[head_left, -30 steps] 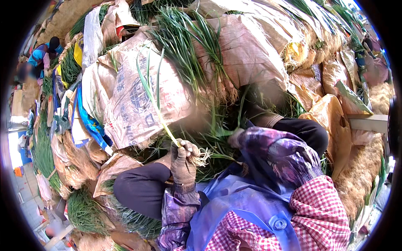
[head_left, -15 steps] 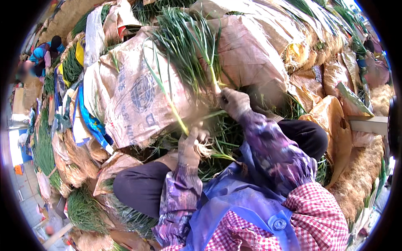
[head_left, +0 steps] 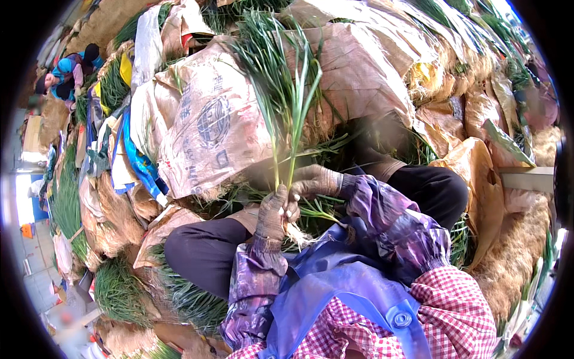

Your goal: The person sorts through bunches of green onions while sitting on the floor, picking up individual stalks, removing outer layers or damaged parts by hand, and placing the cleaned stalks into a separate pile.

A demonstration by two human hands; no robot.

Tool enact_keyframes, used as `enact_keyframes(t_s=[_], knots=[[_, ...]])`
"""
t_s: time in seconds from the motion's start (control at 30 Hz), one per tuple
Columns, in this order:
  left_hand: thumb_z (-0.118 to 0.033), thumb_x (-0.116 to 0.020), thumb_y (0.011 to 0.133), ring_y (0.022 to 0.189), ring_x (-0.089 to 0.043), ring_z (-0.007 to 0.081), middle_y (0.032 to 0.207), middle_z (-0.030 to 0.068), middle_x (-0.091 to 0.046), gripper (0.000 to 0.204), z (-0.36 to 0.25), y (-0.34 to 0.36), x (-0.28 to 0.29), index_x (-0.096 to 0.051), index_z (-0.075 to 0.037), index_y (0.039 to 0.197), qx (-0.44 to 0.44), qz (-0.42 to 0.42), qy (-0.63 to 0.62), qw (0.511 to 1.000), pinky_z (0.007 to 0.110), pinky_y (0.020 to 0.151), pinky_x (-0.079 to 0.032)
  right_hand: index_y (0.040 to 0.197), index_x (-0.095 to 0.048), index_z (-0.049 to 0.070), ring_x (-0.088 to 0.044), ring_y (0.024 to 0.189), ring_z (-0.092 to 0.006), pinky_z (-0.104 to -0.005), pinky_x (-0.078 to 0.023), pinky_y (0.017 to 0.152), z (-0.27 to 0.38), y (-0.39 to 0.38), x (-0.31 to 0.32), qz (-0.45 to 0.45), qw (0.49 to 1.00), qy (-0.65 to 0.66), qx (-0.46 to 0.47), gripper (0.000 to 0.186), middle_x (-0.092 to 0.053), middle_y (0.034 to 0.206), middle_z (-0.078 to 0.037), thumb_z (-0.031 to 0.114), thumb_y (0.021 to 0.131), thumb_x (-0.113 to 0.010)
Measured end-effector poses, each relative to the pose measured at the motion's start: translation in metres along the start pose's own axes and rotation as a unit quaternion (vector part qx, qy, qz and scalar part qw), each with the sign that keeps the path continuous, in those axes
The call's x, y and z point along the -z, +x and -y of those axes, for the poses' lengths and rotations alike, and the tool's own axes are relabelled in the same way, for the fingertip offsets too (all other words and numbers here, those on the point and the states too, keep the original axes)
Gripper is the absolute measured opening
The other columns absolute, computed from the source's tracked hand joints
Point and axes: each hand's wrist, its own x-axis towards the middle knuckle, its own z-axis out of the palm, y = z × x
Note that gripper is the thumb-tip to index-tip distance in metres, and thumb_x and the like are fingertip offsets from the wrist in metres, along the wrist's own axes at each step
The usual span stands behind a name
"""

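Note:
Two green onions (head_left: 293, 146) stand upright between my gloved hands, leaves spread at the top and pale roots (head_left: 297, 234) hanging below. My left hand (head_left: 273, 212) is closed around their lower stalks. From the right, my right hand (head_left: 315, 180) meets it, its fingers closed at the same stalks, just above the roots; the fingertips partly overlap. Behind the upper leaves, a bunch of green onions (head_left: 256, 66) rests on a pale printed woven sack (head_left: 197, 128). Another loose green onion (head_left: 320, 212) lies at my lap beneath my right wrist.
My bent knees (head_left: 200, 254) flank the work, with a blue apron (head_left: 335, 263) across my lap. Bundled green onions (head_left: 122, 293) and root masses (head_left: 508, 263) surround me. A brown sack (head_left: 472, 179) and a pale bar (head_left: 526, 178) are at the right. People (head_left: 66, 75) sit far left.
My right hand has come down and left from the bunch, bringing a green onion to my left hand. The stalk in my left hand has turned more upright.

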Motion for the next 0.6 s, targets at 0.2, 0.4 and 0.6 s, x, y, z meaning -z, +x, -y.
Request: enact_keyframes(t_s=[0.2, 0.4, 0.6], knots=[[-0.031, -0.053, 0.093, 0.044, -0.044, 0.0088, 0.057, -0.0011, -0.050, 0.029, -0.013, -0.022, 0.005, -0.057, -0.004, 0.087, -0.032, -0.078, 0.231, 0.969, 0.024, 0.041, -0.038, 0.103, -0.061, 0.001, -0.054, 0.071, -0.0077, -0.0241, -0.046, 0.064, 0.018, -0.011, 0.010, -0.219, 0.974, 0.007, -0.054, 0.030, -0.062, 0.079, -0.002, 0.025, 0.086, -0.064], [-0.020, -0.058, 0.091, 0.042, -0.039, 0.0071, 0.056, -0.0025, -0.049, 0.017, 0.029, -0.007, -0.008, -0.057, -0.005, 0.082, -0.063, -0.186, 0.187, 0.962, 0.021, 0.039, -0.032, 0.102, -0.060, -0.002, -0.058, 0.074, -0.0119, -0.0270, -0.049, 0.068, 0.027, 0.006, -0.025, -0.313, 0.870, -0.377, 0.053, 0.028, -0.062, 0.079, -0.002, 0.021, 0.087, -0.063], [-0.029, -0.051, 0.094, 0.039, -0.029, 0.0110, 0.050, -0.0028, -0.034, 0.022, 0.042, 0.009, 0.056, -0.052, -0.007, 0.087, 0.064, -0.025, -0.185, 0.980, 0.024, 0.037, -0.026, 0.079, -0.049, 0.009, -0.039, 0.041, -0.0080, -0.0214, -0.030, 0.038, 0.012, 0.008, -0.034, -0.168, 0.849, 0.498, 0.056, 0.016, -0.047, 0.057, 0.001, 0.019, 0.087, -0.059]])
